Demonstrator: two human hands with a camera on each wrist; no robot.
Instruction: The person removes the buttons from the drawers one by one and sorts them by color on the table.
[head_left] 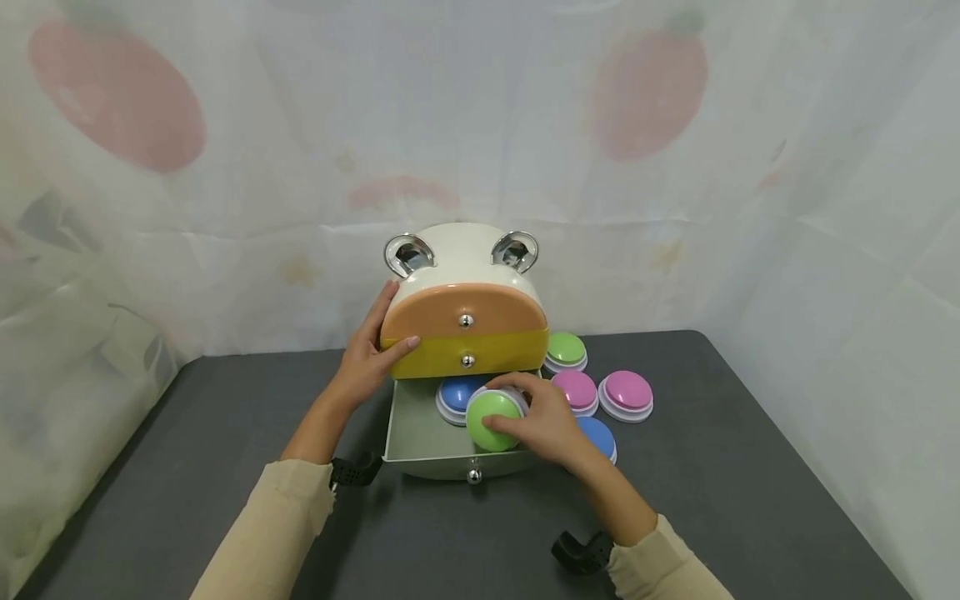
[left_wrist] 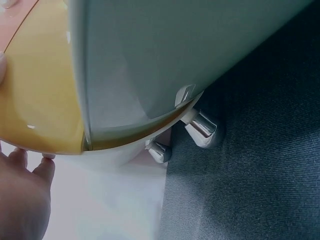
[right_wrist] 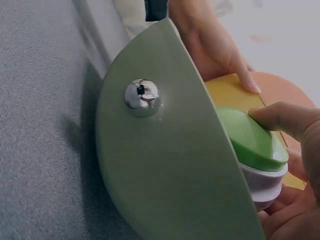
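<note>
A cream animal-shaped cabinet (head_left: 463,254) with chrome ears stands on a dark grey table. Its orange drawer (head_left: 465,310) and yellow drawer (head_left: 480,354) are closed; the pale green bottom drawer (head_left: 408,433) is pulled out. My left hand (head_left: 372,350) rests flat against the cabinet's left side, thumb on the drawer fronts. My right hand (head_left: 536,417) grips a green dome button (head_left: 491,417) over the open drawer, beside a blue button (head_left: 457,393) lying inside. In the right wrist view the green button (right_wrist: 250,137) sits behind the drawer front (right_wrist: 175,165), under my thumb (right_wrist: 285,117).
To the right of the cabinet on the table (head_left: 750,467) lie a green button (head_left: 566,350), two pink buttons (head_left: 576,390) (head_left: 627,394) and a blue button (head_left: 600,435). A printed curtain hangs behind. Chrome feet (left_wrist: 202,127) lift the cabinet off the table.
</note>
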